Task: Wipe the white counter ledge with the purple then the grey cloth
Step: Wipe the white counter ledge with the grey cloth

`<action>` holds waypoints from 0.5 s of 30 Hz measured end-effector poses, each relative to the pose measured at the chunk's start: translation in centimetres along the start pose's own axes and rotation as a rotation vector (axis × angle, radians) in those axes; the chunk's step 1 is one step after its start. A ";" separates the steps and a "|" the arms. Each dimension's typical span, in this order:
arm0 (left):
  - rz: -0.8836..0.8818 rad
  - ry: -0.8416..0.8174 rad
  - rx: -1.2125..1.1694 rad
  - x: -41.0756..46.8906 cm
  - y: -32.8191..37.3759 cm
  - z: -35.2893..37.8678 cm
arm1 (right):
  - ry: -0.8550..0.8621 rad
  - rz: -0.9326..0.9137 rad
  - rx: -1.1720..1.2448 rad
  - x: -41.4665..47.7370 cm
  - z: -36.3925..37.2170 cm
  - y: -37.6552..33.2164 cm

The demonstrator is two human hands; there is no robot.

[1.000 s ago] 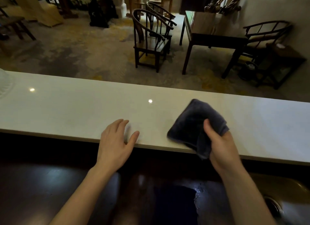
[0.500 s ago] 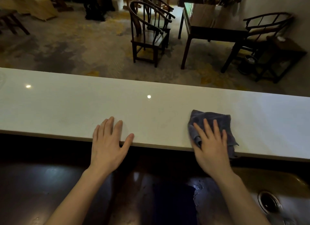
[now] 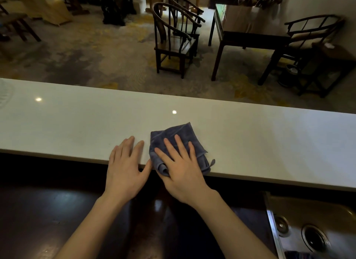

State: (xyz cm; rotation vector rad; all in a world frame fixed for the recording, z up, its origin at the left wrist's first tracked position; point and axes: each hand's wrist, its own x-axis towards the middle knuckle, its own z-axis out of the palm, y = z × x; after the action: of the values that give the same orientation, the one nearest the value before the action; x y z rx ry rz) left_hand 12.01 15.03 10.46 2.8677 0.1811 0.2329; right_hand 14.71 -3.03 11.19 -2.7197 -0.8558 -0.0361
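Observation:
A folded dark purplish-blue cloth (image 3: 173, 132) lies flat on the long white counter ledge (image 3: 77, 123), near its front edge. My right hand (image 3: 183, 170) presses down on the cloth with fingers spread, covering its near half. My left hand (image 3: 125, 168) rests flat and empty on the ledge's front edge, just left of the cloth, with its thumb almost touching the cloth. No second cloth is in view.
Below the ledge is a dark glossy lower counter (image 3: 48, 210), with a metal sink (image 3: 316, 229) at the lower right. Beyond the ledge are a carpeted floor, dark wooden chairs (image 3: 173, 44) and a dark table (image 3: 250, 33).
My right hand laid the cloth flat on the ledge, then slid it left until it sits beside my left hand. The left hand stayed on the ledge's edge.

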 end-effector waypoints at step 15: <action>-0.003 0.000 -0.038 -0.2 -0.2 0.1 | 0.016 0.172 -0.046 -3.2 -3.4 8.3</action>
State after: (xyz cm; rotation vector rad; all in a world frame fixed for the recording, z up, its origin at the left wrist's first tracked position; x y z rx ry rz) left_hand 11.82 15.18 10.32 2.8291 0.1795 0.2336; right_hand 16.97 -12.24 11.94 -2.8212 -0.6208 -0.0417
